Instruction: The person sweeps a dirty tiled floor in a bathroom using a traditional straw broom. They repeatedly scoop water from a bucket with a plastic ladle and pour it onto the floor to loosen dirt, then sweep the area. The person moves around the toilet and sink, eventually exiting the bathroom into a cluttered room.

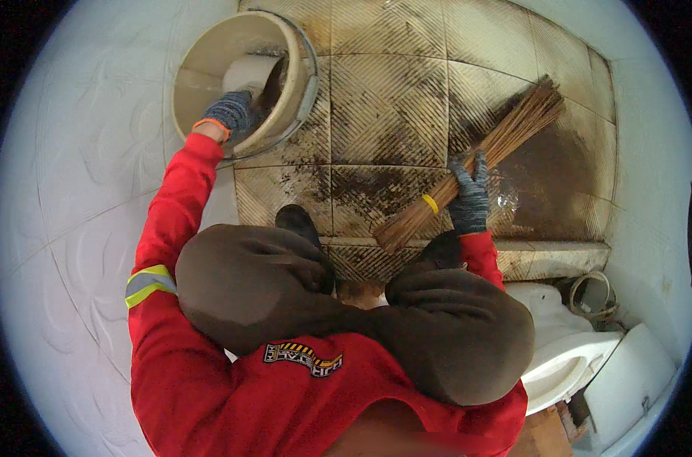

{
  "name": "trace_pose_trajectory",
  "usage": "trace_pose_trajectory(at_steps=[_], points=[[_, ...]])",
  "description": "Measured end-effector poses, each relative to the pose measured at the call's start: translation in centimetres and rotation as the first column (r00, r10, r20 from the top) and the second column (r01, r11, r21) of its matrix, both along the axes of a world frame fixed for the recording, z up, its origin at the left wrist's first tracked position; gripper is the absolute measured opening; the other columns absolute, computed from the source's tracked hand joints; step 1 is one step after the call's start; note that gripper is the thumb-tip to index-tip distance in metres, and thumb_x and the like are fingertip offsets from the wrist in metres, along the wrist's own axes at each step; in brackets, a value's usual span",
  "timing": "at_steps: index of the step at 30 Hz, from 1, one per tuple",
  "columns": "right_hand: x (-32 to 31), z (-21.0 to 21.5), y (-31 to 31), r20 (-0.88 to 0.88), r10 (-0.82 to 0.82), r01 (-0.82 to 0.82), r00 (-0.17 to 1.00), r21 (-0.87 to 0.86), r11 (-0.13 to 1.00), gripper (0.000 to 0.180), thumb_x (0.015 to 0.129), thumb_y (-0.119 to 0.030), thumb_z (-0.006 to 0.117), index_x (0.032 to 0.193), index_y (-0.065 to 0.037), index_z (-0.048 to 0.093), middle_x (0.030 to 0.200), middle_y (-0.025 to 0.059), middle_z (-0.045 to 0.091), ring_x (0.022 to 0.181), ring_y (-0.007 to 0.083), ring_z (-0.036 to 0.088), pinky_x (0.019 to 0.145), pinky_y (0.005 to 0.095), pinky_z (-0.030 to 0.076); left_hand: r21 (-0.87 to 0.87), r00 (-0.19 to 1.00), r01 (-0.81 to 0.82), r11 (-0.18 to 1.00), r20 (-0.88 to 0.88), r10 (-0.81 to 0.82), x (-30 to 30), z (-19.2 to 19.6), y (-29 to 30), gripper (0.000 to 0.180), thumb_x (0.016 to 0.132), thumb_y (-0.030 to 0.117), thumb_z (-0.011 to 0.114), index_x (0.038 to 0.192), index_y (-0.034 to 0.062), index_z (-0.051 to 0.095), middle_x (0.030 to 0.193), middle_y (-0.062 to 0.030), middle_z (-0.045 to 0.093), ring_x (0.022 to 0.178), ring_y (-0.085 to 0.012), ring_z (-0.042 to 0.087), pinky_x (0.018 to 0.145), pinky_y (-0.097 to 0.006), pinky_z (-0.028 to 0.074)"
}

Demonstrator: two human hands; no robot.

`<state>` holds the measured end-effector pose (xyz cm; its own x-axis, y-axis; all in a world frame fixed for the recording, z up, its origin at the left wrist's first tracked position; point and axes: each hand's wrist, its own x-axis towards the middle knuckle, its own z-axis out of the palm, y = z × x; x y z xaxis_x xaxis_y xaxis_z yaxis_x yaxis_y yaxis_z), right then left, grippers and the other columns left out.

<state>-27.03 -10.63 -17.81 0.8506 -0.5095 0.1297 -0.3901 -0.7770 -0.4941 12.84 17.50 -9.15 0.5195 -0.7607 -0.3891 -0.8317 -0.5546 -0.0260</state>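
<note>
the stick broom (506,137) lay aslant over the tiled floor (391,84), its long axis running from a near-left butt end to a far-right spread tip. the right hand (470,199) was the nearer one: its gloved fingers were closed about the bundle from the right, just beyond a yellow band (430,203), so most of the broom's length stretched far and right of them. the left hand (234,114) was well apart to the far left, reaching into a beige bucket (201,65) beside a white object (247,72) and a dark patch. the left fingers were hidden, so their opening and hold could not be told; nor could the white object's kind. the underside of the right grip was covered too. near and right, a toilet (555,369) was partly cut off by the person's knee.
</note>
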Motion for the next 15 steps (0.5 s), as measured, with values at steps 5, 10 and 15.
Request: trace_pose_trajectory(at_steps=[5,10,15], points=[[2.6,4.9,-0.7,-0.291,0.151,-0.261,0.945,-0.392,0.882,0.028,0.068,-0.015,0.056,0.096,-0.016,0.057,0.099,0.0093,0.051,0.079,0.0246,0.053,0.061,0.0361,0.045,0.043,0.79,-0.424,0.905,-0.47,0.393,-1.7,4.7,-1.3,0.031,0.08,0.026,0.051,0.094,-0.0011,0.058,0.079,-0.0176,0.059,0.071,-0.0275,0.057,0.065,-0.034,0.046],[7.1,7.6,-3.0,-0.355,0.353,-0.489,0.865,-0.445,0.75,0.019,0.071,-0.018,0.051,0.089,-0.014,0.055,0.085,0.006,0.049,0.078,0.0235,0.052,0.064,0.0382,0.043,-0.118,0.646,-0.66,0.742,-0.592,0.481,-2.5,6.6,3.7,0.029,0.083,0.026,0.051,0.095,0.0,0.054,0.065,-0.0027,0.052,0.055,-0.0122,0.049,0.05,-0.027,0.04],[7.7,12.8,-6.1,-0.264,0.394,-0.475,0.88,-0.488,0.733,0.028,0.071,-0.018,0.05,0.098,-0.014,0.056,0.097,0.0062,0.053,0.081,0.0241,0.052,0.067,0.0396,0.042,-0.18,0.243,-0.967,0.18,-0.865,0.44,-7.4,12.8,6.8,0.024,0.08,0.028,0.055,0.089,0.0055,0.052,0.064,0.0012,0.05,0.05,-0.0073,0.045,0.043,-0.02,0.034]])
